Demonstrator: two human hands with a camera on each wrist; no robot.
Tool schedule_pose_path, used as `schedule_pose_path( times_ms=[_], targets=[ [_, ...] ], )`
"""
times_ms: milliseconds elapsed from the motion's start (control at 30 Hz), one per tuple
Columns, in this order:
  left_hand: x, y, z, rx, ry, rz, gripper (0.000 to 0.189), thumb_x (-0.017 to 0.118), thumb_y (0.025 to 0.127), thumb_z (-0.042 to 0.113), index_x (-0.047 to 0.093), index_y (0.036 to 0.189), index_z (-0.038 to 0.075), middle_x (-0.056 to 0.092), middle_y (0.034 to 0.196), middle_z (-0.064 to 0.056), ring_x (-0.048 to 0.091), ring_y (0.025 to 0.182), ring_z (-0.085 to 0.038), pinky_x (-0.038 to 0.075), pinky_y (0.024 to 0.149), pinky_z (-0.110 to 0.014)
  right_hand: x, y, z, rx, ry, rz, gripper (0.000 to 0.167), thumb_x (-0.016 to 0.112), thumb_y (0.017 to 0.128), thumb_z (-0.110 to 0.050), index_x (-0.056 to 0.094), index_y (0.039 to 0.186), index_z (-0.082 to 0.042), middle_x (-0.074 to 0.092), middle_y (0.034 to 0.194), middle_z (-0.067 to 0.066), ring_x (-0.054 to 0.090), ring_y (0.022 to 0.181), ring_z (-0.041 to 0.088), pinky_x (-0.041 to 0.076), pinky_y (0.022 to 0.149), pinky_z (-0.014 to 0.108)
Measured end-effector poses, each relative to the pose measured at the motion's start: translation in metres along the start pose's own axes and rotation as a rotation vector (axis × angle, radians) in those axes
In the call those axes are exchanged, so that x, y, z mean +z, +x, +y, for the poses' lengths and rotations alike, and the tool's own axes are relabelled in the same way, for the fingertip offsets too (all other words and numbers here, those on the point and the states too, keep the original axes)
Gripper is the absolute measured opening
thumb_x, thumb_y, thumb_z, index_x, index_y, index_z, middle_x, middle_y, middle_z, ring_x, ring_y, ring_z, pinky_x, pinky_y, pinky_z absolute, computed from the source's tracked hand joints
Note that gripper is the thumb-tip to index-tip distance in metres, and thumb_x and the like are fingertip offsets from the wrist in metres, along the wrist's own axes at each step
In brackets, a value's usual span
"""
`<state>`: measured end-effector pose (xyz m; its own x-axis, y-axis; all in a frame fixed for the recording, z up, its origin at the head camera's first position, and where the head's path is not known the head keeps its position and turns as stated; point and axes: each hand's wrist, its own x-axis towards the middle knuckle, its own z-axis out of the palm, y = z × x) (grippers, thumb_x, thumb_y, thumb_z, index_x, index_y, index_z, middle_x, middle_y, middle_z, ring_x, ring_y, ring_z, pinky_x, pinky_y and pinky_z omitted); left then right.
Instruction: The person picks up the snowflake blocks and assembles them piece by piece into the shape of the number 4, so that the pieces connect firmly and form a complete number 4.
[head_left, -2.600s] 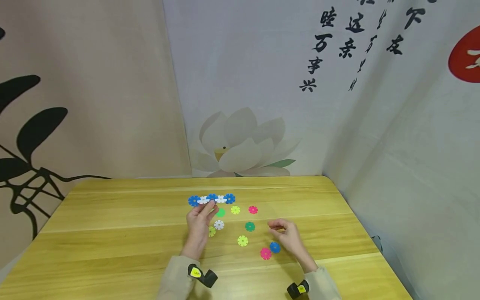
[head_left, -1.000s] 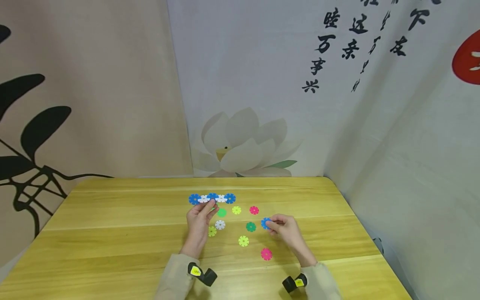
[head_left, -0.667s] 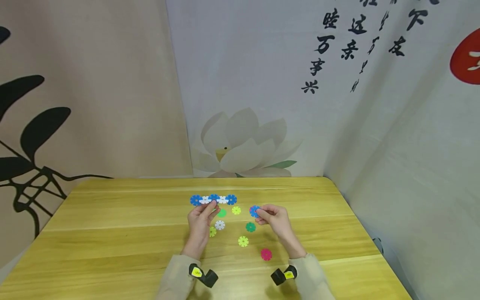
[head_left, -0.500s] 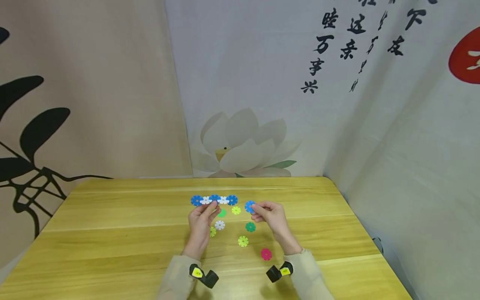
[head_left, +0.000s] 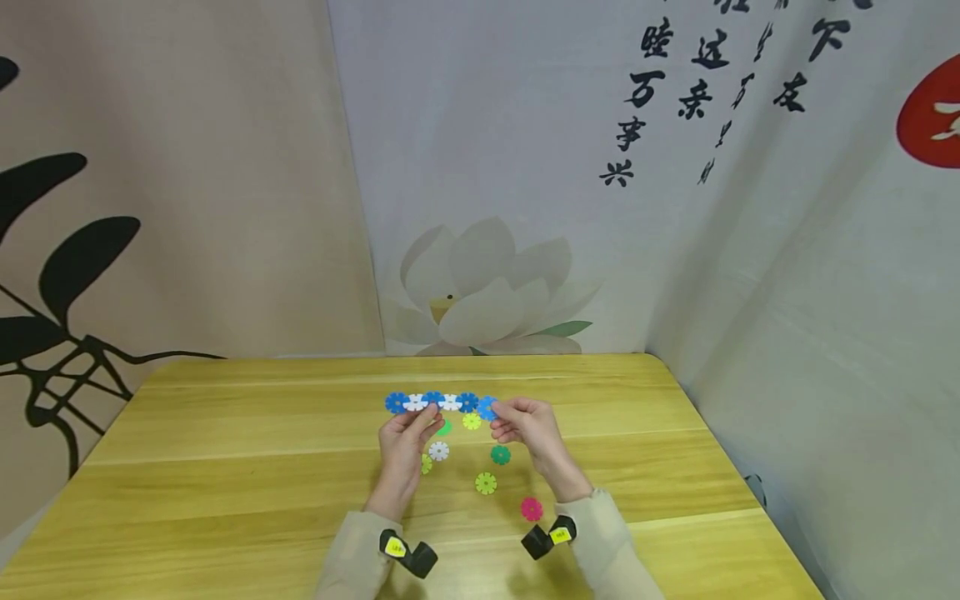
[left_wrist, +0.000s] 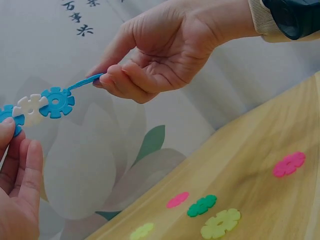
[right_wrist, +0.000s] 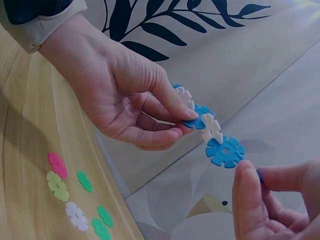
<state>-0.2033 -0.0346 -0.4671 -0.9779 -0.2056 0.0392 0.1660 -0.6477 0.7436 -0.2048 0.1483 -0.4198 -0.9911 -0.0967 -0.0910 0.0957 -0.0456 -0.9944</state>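
Observation:
My left hand (head_left: 401, 454) pinches the middle of a chain of blue and white notched plastic discs (head_left: 416, 402), joined in a row above the table. In the fingertips of my right hand (head_left: 536, 433) is a loose blue notched disc (head_left: 486, 407), at the chain's right end. The left wrist view shows this disc (left_wrist: 85, 81) edge-on, its far edge at the rim of the chain's blue end disc (left_wrist: 57, 102); whether they interlock I cannot tell. Right fingers mostly hide it in the right wrist view.
On the wooden table (head_left: 225, 467) lie flat discs: a white one (head_left: 438, 451), a dark green one (head_left: 500, 455), a pink one (head_left: 532, 509) and yellow-green ones, including one (head_left: 486, 483) nearer me. Another pink disc (left_wrist: 177, 200) shows in the left wrist view. A printed curtain (head_left: 487, 167) hangs behind.
My right hand picked up the blue disc from beside the near pink disc and carried it up and left to the chain's right end. My left hand kept its hold, barely moving.

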Motion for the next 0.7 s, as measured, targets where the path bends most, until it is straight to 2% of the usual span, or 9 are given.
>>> schedule_pose_path(
  times_ms=[233, 333, 467, 700],
  targets=[
    [-0.0025, 0.0005, 0.0009, -0.013, -0.003, 0.023, 0.012, 0.073, 0.079, 0.001, 0.067, 0.079, -0.01, 0.069, 0.072, -0.004, 0.066, 0.067, -0.013, 0.058, 0.069, -0.029, 0.0022, 0.0015, 0.0014, 0.008, 0.028, 0.005, 0.017, 0.063, 0.089, -0.01, 0.062, 0.085, 0.006, 0.062, 0.062, 0.002, 0.059, 0.052, 0.01, 0.052, 0.05, 0.018],
    [-0.0025, 0.0007, 0.0012, -0.022, -0.001, 0.034, 0.004, 0.07, 0.081, -0.003, 0.068, 0.077, -0.005, 0.069, 0.072, -0.004, 0.066, 0.067, -0.013, 0.058, 0.069, -0.028, 0.0029, 0.0014, 0.0012, 0.01, 0.029, -0.004, 0.017, 0.063, 0.089, -0.011, 0.062, 0.084, 0.005, 0.062, 0.062, 0.002, 0.059, 0.052, 0.009, 0.052, 0.05, 0.018],
    [-0.0021, 0.0008, 0.0013, -0.025, 0.006, 0.028, 0.02, 0.062, 0.084, -0.009, 0.069, 0.072, 0.006, 0.069, 0.073, -0.003, 0.066, 0.067, -0.012, 0.058, 0.069, -0.028, 0.0028, 0.0018, 0.0008, 0.019, 0.03, -0.013, 0.016, 0.063, 0.089, -0.012, 0.062, 0.082, 0.003, 0.061, 0.061, 0.001, 0.058, 0.052, 0.009, 0.051, 0.05, 0.018],
    [-0.0029, -0.0004, 0.001, -0.016, 0.025, 0.006, 0.004, 0.069, 0.081, -0.003, 0.068, 0.077, -0.002, 0.069, 0.073, -0.004, 0.067, 0.07, -0.015, 0.057, 0.071, -0.029, 0.0024, 0.0032, -0.0008, 0.045, 0.03, -0.051, 0.014, 0.062, 0.089, -0.01, 0.061, 0.08, 0.001, 0.06, 0.061, 0.001, 0.057, 0.051, 0.008, 0.05, 0.05, 0.017]
  ],
)
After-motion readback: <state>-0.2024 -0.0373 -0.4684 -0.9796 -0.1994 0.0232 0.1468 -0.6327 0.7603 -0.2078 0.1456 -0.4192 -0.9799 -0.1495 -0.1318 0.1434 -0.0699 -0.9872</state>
